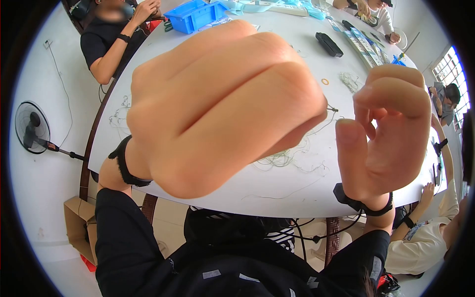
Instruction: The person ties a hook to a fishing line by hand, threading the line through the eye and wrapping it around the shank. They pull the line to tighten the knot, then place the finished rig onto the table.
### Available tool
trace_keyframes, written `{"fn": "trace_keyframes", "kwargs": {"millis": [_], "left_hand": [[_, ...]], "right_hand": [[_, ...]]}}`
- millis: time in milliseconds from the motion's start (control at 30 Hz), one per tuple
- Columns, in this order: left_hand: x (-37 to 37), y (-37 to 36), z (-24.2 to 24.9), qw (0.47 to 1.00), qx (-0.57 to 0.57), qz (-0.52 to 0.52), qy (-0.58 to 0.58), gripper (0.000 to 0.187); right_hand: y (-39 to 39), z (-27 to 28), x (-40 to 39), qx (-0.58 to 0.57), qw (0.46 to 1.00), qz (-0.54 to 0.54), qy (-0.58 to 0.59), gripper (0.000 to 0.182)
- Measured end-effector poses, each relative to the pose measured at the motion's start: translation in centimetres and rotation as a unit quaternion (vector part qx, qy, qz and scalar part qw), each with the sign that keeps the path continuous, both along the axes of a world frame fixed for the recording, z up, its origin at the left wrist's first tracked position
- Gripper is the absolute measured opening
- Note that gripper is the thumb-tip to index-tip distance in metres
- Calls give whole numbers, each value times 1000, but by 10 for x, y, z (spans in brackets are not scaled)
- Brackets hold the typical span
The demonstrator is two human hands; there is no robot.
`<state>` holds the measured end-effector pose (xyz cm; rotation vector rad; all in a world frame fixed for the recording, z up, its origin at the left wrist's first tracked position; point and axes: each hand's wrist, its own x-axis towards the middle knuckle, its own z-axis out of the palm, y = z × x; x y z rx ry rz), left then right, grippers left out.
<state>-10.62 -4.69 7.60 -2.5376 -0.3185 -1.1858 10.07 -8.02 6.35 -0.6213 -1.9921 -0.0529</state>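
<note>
My left hand is raised close to the camera in a tight fist, and it hides much of the white round table. A short end of thin wire sticks out of the fist on its right side. My right hand is held up beside it, palm turned left, fingers curled and thumb upright, with nothing visible between them. A loose tangle of pale thin wires lies on the table below and between the two hands. Both wrists wear black bands.
At the table's far side are a blue bin, a black case, a small ring and flat packs. Other people sit at the top left, top right and right. A fan and a cardboard box stand on the left.
</note>
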Motion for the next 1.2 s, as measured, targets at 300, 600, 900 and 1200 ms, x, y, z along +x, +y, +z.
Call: {"fn": "trace_keyframes", "kwargs": {"millis": [300,600,900,1200], "left_hand": [[3,-7,14,999,-2,-8,53,40],[6,-3,11,999,16,-31,42,41],[7,-2,9,999,-12,-43,31,40],[11,-2,5,999,24,-34,9,37]], "right_hand": [[2,0,-3,-31,998,50,7,18],[6,2,-3,-39,996,82,6,17],[7,1,-1,-14,998,56,-6,15],[2,0,-2,11,999,0,-30,18]]}}
